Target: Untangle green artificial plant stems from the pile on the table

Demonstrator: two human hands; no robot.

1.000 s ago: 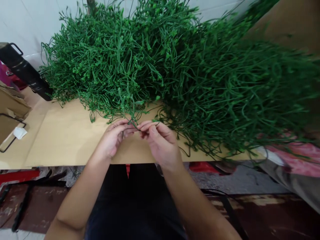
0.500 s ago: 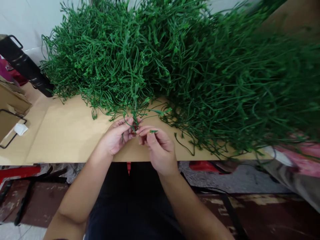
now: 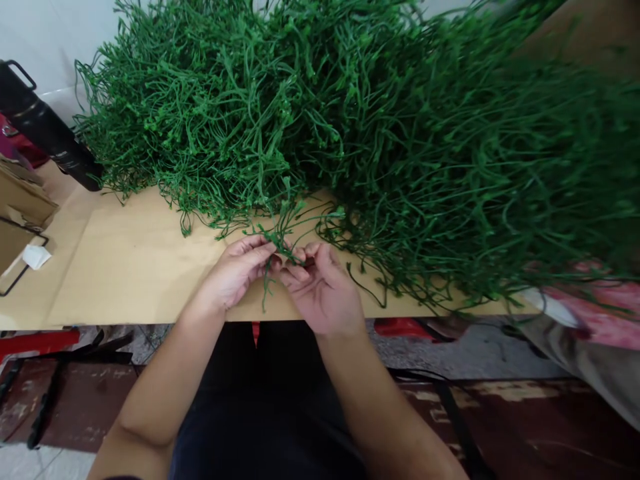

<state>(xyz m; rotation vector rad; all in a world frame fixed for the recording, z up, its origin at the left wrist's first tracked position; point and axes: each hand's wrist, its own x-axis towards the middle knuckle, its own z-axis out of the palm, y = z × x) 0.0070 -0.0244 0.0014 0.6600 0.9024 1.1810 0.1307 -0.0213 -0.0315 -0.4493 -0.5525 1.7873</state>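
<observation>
Between my hands is a small sprig of green artificial plant stems point(image 3: 283, 241), one thin stem hanging down below the fingers. My left hand point(image 3: 245, 267) pinches the sprig between thumb and fingers. My right hand point(image 3: 327, 287) is turned palm up, its thumb and fingertips closed on the sprig's right side. Just beyond the fingers rises a big tangled heap of similar green stems point(image 3: 240, 120), with thin strands ending in small buds. A few strands from the heap lie close to my right hand.
Cardboard point(image 3: 130, 260) covers the tabletop. On the left stand a black bottle point(image 3: 50, 127) and a cardboard box point(image 3: 25, 193) beside a crumpled white tissue point(image 3: 37, 256). At the right edge a person's pink patterned clothing point(image 3: 595, 313) shows. The table's front edge is just below my hands.
My right hand has rolled from palm down to palm up, its fingers shifting on the sprig. The sprig now tilts to the right, with a stem dangling below. The view has shifted slightly.
</observation>
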